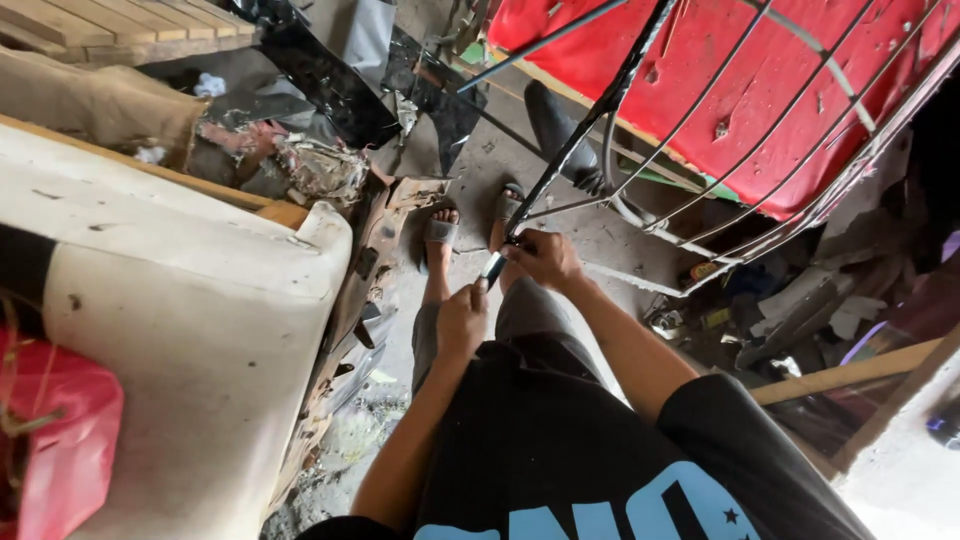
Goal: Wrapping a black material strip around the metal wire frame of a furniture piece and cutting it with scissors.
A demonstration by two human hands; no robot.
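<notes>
The left hand (462,322) sits closest, just above the person's knee, fingers curled shut around the lower end of a small silvery tool (493,268); what kind of tool it is cannot be told. Just past it the right hand (545,258) is closed in a grip on the bottom end of a dark rod (590,120), where the tool's tip meets it. The rod rises up and away into a frame of thin bars (760,150). Judging from this, the work on the rod's end is in hand, not finished: both hands are on it and nothing has been set down.

Beyond the hands, sandalled feet (440,232) stand on the concrete floor (600,240).

Containers: only a pink bag (60,440) at the near left, beside a white cushion (190,300); its contents are hidden. A red panel (720,70) lies behind the bars.
</notes>
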